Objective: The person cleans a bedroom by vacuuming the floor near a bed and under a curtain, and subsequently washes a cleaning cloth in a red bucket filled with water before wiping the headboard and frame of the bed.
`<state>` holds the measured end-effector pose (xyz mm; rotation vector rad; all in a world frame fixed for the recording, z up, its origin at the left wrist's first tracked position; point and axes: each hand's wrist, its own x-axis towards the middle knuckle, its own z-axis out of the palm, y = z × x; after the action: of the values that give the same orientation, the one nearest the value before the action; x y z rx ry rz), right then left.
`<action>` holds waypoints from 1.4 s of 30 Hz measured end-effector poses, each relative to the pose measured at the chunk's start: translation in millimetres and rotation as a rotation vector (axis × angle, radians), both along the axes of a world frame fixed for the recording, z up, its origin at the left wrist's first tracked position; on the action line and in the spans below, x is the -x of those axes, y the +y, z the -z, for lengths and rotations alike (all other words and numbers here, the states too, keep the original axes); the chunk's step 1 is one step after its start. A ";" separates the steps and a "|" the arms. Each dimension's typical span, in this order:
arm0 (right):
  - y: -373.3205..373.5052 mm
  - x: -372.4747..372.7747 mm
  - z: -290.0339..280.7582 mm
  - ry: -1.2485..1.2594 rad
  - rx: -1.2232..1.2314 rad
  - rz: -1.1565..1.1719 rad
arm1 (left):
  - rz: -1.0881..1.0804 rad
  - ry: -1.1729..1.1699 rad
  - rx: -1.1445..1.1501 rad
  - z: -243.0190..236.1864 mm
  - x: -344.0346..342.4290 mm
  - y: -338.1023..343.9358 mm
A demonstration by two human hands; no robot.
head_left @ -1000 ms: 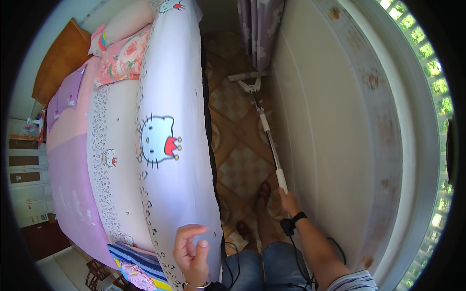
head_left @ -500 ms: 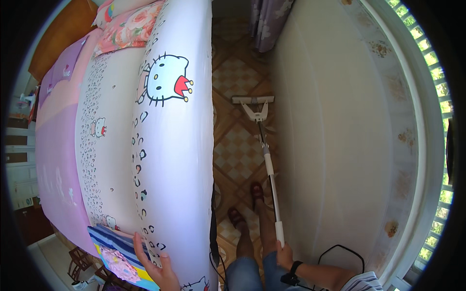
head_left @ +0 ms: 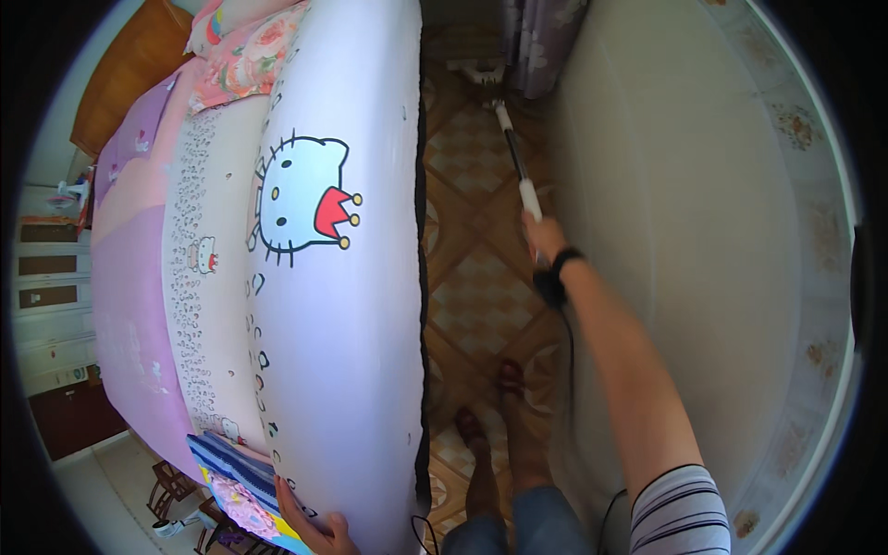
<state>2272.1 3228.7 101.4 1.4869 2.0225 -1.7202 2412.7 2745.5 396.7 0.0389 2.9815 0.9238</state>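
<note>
My right hand is closed around the white grip of a long-handled mop, with the arm stretched far forward. A black band with a dark box-like piece is on that wrist. The mop's white head sits on the floor at the far end of the gap, close to the curtain. My left hand lies on the near part of the bed, fingers extended, beside a folded striped and flowered cloth. Cartoon cat prints cover the pale sheet.
A narrow strip of patterned tile floor runs between bed and pale wall. A purple curtain hangs at the far end. A black cable hangs from the right wrist. Pink flowered pillows rest at the bed's far end.
My right hand has pushed the mop forward, and its head has moved from mid-gap to the far end by the curtain. My left hand stays on the bed.
</note>
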 end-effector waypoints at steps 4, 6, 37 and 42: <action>-13.3 61.3 -21.1 -0.063 0.020 -0.048 | 0.014 -0.009 -0.026 5.2 -3.0 -0.6; -43.3 42.6 -21.3 -0.060 0.065 -0.047 | 0.008 -0.013 0.007 1.5 -4.9 -2.3; -477.8 -511.1 6.3 -0.391 -0.016 -0.101 | 0.435 -0.130 0.052 4.4 -207.0 -216.7; -500.9 -579.5 6.9 -0.384 0.072 -0.082 | 0.391 -0.057 0.122 7.0 -236.9 -229.5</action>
<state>2851.6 2727.8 94.5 1.5447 1.7767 -1.3366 2649.6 2516.0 389.7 0.5593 2.8165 0.6821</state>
